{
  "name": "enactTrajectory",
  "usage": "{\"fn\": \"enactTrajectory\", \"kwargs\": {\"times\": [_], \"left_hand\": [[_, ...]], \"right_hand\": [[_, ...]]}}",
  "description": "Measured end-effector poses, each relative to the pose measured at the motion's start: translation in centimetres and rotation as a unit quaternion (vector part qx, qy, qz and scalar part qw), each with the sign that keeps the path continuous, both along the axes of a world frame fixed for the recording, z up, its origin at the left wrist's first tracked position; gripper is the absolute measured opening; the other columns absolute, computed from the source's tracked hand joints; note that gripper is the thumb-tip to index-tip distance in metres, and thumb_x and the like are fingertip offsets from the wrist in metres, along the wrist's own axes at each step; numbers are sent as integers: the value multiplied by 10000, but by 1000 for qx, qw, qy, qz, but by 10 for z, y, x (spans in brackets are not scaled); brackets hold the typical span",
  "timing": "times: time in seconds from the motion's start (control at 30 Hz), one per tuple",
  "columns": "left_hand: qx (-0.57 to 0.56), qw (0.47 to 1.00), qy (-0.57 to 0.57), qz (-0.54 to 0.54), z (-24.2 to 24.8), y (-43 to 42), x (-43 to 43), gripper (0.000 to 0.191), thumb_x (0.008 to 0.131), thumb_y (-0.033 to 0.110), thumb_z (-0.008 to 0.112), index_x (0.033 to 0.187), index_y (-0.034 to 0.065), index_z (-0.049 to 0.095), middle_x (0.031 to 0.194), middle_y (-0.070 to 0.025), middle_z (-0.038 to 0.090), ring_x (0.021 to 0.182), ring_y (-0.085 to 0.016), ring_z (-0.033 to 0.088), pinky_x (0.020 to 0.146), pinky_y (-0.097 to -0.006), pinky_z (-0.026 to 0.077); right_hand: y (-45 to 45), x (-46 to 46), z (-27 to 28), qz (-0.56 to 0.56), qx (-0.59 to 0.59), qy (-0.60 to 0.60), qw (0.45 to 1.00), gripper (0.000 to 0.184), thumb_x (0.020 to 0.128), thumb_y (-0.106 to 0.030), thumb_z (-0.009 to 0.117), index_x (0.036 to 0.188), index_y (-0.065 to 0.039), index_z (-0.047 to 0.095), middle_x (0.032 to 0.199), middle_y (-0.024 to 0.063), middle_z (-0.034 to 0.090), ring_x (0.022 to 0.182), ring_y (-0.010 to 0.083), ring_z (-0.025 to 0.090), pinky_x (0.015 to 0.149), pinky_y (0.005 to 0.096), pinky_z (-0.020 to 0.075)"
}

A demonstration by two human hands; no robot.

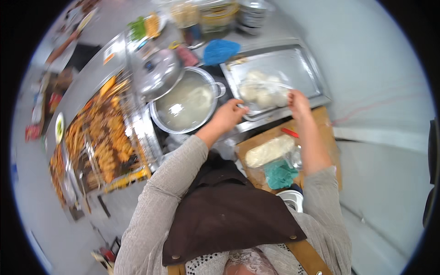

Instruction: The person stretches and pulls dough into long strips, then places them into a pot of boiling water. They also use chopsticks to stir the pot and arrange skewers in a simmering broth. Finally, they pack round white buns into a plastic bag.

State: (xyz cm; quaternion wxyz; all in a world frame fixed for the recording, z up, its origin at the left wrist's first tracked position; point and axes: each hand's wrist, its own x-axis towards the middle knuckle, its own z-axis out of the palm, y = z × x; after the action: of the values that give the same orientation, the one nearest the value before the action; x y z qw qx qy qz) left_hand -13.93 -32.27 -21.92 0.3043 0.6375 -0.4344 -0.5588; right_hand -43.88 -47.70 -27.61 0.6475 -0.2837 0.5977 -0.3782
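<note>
My right hand (pixel 299 103) is closed on the edge of a clear plastic bag (pixel 283 87) of pale round lumps (pixel 264 98), perhaps dough balls. The bag lies in a shallow metal tray (pixel 299 74). At the tray's near left corner is my left hand (pixel 227 115), fingers bent; blur hides whether it grips anything. Left of the tray stands a wide metal pot (pixel 184 103) of cloudy liquid, its domed lid (pixel 160 72) tilted over the far left rim.
Skewered food (pixel 106 137) fills a metal tray at left. A cardboard sheet (pixel 318 137) near me holds a wrapped pale loaf-shaped piece (pixel 271 151), a green plastic bag (pixel 282 173) and a red-handled tool (pixel 289 132). A blue bag (pixel 220 51) and jars (pixel 216 17) stand behind. Another person's arm (pixel 63 48) shows far left.
</note>
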Motion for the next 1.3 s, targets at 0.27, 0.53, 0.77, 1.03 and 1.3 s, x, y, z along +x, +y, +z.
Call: {"fn": "enactTrajectory", "kwargs": {"times": [0.27, 0.53, 0.77, 1.03, 1.3], "left_hand": [[-27, 944, -285, 165, 19, 267, 118, 227, 954, 250, 657, 955, 25, 695, 938, -160, 671, 928, -328, 644, 837, -433, 515], [178, 814, -441, 333, -31, 377, 202, 515, 893, 449, 738, 1118, 4, 610, 1219, -196, 596, 1109, -391, 623, 926, -468, 528], [199, 869, -411, 192, -51, 388, 227, 390, 997, 324, 461, 989, 2, 682, 976, -233, 730, 948, -410, 709, 834, -524, 556], [172, 944, 158, 232, 53, 436, 199, 488, 1085, 448, 428, 987, 37, 671, 735, -28, 614, 648, -147, 596, 620, -289, 498], [25, 935, 192, 296, 80, 449, 221, 376, 1089, 388, 506, 1070, 51, 671, 851, 17, 611, 730, -71, 569, 670, -216, 462]], "right_hand": [[49, -2, 19, -21, -203, 273, 940, 489, 987, -178, 646, 1441, -80, 493, 1322, 132, 596, 1145, 188, 600, 932, 316, 495], [233, 180, 53, 334, -204, 106, 914, 199, 1006, -148, 652, 1178, -49, 664, 1008, 1, 688, 901, 83, 629, 777, 234, 505], [355, 347, 75, 636, -347, 139, 675, 293, 919, -167, 599, 1185, -83, 691, 1100, 128, 719, 999, 325, 687, 886, 417, 551], [416, 422, 83, 618, -609, 107, 485, 121, 875, -217, 686, 929, -109, 679, 957, 102, 579, 983, 315, 593, 799, 431, 525], [327, 319, 151, 370, -508, 152, 763, 286, 1080, -240, 503, 907, -33, 598, 836, 68, 599, 738, 180, 628, 680, 325, 534]]}}
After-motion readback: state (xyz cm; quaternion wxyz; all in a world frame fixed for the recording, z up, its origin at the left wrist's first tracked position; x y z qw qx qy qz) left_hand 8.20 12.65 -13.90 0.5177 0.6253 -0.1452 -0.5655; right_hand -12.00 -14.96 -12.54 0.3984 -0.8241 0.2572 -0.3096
